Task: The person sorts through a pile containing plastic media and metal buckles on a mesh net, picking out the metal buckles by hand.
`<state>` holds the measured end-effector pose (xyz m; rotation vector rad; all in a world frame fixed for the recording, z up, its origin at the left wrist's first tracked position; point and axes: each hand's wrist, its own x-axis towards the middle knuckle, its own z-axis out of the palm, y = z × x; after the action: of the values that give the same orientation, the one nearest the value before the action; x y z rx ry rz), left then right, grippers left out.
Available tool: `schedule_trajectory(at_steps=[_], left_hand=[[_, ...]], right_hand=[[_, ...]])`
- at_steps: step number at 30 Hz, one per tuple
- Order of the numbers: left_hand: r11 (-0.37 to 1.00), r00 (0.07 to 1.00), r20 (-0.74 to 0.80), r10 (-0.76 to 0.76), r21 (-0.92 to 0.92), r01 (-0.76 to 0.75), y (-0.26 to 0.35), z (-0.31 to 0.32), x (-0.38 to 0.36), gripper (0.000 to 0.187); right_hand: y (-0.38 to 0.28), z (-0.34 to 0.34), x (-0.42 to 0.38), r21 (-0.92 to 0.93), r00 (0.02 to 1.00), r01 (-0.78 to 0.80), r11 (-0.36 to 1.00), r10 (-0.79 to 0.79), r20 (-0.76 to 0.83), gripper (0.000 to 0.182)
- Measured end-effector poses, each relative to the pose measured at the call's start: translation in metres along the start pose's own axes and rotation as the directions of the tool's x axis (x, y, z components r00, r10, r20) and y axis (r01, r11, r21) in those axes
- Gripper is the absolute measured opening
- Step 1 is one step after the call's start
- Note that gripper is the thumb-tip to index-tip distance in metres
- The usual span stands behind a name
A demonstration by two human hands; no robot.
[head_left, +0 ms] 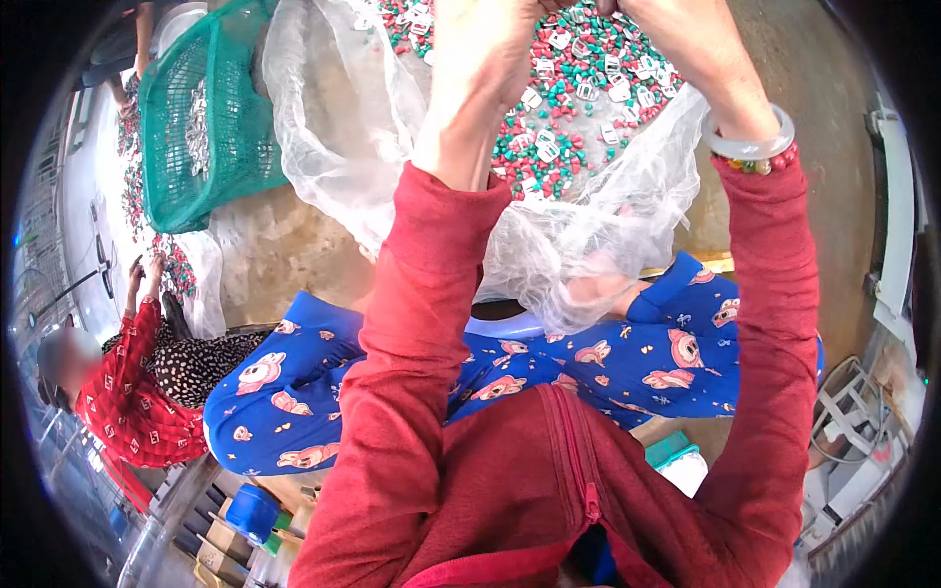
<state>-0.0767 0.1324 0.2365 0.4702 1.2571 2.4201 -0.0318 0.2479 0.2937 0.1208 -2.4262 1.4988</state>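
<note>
left hand (pixel 482 39) and right hand (pixel 681 34) are over red, green and white pieces (pixel 546 150) beside white netting (pixel 593 240); both cropped, so i cannot tell their grip.

Basket (pixel 240 98): green
Pieces (pixel 564 157) right of basket: red, green, white
Netting (pixel 573 245) beside basket: white
Trousers (pixel 588 367) below basket: blue, pink cartoon print
Jacket (pixel 500 480): dark red
Bangle (pixel 750 147): whitish

No words, numbers or brands can be read. Well to the left of the left grip (pixel 490 44) and lower in view, a co-worker's red shirt (pixel 137 419) bears white marks, too small to make out as letters. Below the grip, blue trousers (pixel 627 372) carry small, equally unreadable white marks.
</note>
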Motion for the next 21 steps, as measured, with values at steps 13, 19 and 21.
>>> schedule_trajectory(at_steps=[13, 19, 21], left_hand=[[0.994, 0.929, -0.355, -0.106, -0.052, 0.094, -0.061, -0.054, -0.045, 0.024], [0.412, 0.893, -0.306, -0.33, 0.804, 0.428, -0.105, -0.144, -0.081, 0.024], [0.713, 0.838, -0.339, -0.427, 0.444, 0.543, -0.108, -0.142, -0.09, 0.028]], right_hand=[[0.078, 0.073, -0.046, 0.162, 0.959, -0.282, 0.946, 0.273, 0.075, 0.027], [0.198, 0.05, -0.106, 0.289, 0.557, -0.796, 0.532, 0.83, 0.006, 0.051], [0.253, 0.047, -0.136, -0.046, 0.601, -0.798, 0.601, 0.799, 0.008, 0.05]])
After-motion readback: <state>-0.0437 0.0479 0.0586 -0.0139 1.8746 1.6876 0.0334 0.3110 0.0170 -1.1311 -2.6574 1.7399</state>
